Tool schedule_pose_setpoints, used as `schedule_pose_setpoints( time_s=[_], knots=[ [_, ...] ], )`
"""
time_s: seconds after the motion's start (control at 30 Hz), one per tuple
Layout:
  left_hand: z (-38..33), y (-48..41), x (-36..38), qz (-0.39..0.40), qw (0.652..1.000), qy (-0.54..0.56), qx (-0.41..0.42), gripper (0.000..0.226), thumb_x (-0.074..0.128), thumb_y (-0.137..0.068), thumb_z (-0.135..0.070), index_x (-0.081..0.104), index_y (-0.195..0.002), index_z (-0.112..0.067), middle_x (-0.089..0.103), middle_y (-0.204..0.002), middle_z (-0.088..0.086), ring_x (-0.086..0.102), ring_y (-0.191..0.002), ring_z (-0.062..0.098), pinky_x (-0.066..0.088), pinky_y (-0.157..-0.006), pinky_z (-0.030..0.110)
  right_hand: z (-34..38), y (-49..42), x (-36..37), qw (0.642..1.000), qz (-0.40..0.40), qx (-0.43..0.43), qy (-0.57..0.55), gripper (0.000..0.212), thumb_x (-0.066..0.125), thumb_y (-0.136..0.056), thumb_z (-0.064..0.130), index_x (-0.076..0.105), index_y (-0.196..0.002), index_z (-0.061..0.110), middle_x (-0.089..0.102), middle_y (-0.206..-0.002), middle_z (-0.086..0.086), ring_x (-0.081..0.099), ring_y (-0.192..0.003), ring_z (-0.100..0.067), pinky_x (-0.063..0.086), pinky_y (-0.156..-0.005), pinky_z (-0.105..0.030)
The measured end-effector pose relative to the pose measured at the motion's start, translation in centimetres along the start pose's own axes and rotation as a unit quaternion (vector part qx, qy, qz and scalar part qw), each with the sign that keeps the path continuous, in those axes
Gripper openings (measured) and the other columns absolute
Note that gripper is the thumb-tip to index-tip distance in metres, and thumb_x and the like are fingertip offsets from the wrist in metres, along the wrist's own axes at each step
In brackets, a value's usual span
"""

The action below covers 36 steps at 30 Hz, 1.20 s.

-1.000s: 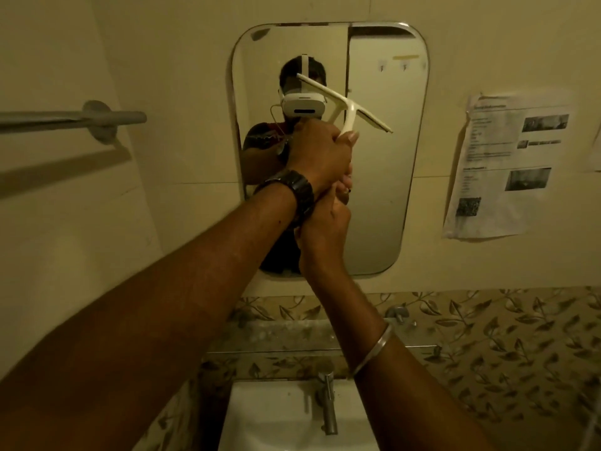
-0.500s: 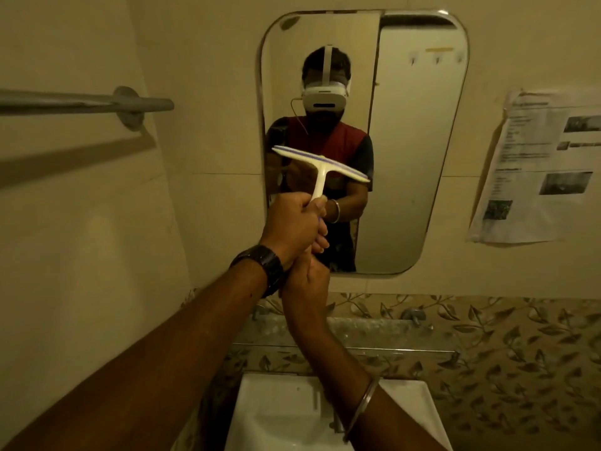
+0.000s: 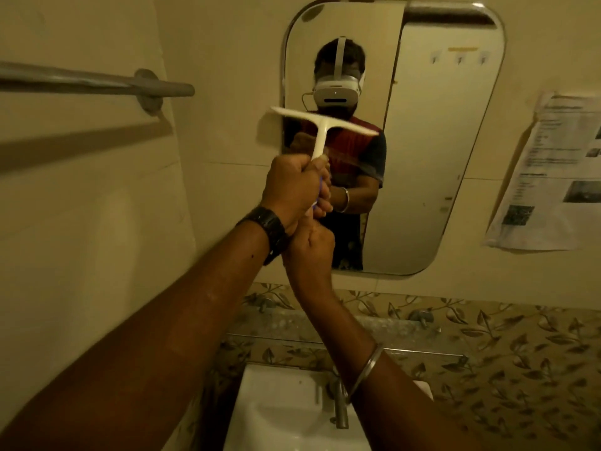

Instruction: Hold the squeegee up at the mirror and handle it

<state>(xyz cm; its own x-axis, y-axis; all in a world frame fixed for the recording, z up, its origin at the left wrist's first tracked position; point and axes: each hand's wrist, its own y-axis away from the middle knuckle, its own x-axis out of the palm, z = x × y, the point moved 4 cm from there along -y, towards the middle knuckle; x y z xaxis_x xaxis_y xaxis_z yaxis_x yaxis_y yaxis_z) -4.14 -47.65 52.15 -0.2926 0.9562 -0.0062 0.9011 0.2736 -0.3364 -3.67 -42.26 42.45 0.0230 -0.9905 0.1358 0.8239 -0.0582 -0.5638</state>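
Though blurred, white T-shaped squeegee (image 3: 320, 125), tilted.

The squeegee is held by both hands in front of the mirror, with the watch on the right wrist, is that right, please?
Not quite. The head view shows the watch on the left wrist; the right wrist wears a metal bangle. The rest holds: left hand and right hand both grip the squeegee in front of the mirror.
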Motion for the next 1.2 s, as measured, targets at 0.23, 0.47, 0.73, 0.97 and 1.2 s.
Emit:
schedule_pose_setpoints(
  time_s=[0.23, 0.47, 0.73, 0.97, 1.2],
  knots=[
    [5.8, 3.6, -0.8, -0.001, 0.997, 0.016, -0.076, 0.038, 0.054, -0.107, -0.032, 0.067, -0.098, 0.002, 0.065, -0.071, 0.016, 0.062, -0.051, 0.025, 0.053, -0.047, 0.029, -2.9, 5.0, -1.5, 0.997, 0.02, 0.032, 0.066, 0.053, 0.035, -0.107, 0.039, 0.051, -0.058, 0.032, 0.051, -0.052, 0.006, 0.047, -0.047, -0.01, 0.036, -0.05, -0.031],
    [-4.2, 1.3, 0.1, -0.028, 0.997, 0.066, -0.017, 0.035, 0.05, -0.108, -0.032, 0.064, -0.094, -0.003, 0.062, -0.066, 0.008, 0.058, -0.047, 0.018, 0.048, -0.044, 0.025, 6.3, -1.1, -1.5, 0.997, 0.035, -0.056, 0.046, 0.054, 0.036, -0.112, 0.032, 0.053, -0.06, 0.028, 0.056, -0.055, 0.0, 0.052, -0.049, -0.018, 0.045, -0.051, -0.039],
    [-0.5, 1.2, 1.4, -0.048, 0.988, 0.105, -0.105, 0.038, 0.048, -0.109, -0.033, 0.062, -0.088, -0.004, 0.059, -0.065, 0.009, 0.055, -0.047, 0.019, 0.045, -0.045, 0.025, 3.3, -0.5, -3.1, 0.988, 0.055, -0.021, 0.142, 0.062, 0.035, -0.11, 0.04, 0.06, -0.063, 0.011, 0.061, -0.056, -0.009, 0.059, -0.05, -0.027, 0.052, -0.051, -0.05],
    [6.1, 5.5, 2.8, -0.052, 0.979, 0.096, -0.171, 0.039, 0.047, -0.109, -0.034, 0.065, -0.096, -0.002, 0.062, -0.071, 0.012, 0.06, -0.051, 0.02, 0.05, -0.047, 0.027, -1.3, 4.6, -6.4, 0.98, 0.086, 0.025, 0.177, 0.064, 0.03, -0.105, 0.05, 0.062, -0.064, 0.013, 0.057, -0.055, -0.001, 0.053, -0.048, -0.016, 0.047, -0.05, -0.039],
    [-2.0, 3.4, 2.7, -0.098, 0.98, 0.161, -0.058, 0.034, 0.047, -0.109, -0.029, 0.063, -0.092, -0.004, 0.061, -0.068, 0.007, 0.057, -0.053, 0.017, 0.05, -0.05, 0.025, 5.7, -1.8, -5.7, 0.969, 0.105, -0.088, 0.207, 0.058, 0.037, -0.111, 0.036, 0.063, -0.064, 0.013, 0.059, -0.054, -0.002, 0.055, -0.047, -0.015, 0.046, -0.048, -0.032]
  ],
)
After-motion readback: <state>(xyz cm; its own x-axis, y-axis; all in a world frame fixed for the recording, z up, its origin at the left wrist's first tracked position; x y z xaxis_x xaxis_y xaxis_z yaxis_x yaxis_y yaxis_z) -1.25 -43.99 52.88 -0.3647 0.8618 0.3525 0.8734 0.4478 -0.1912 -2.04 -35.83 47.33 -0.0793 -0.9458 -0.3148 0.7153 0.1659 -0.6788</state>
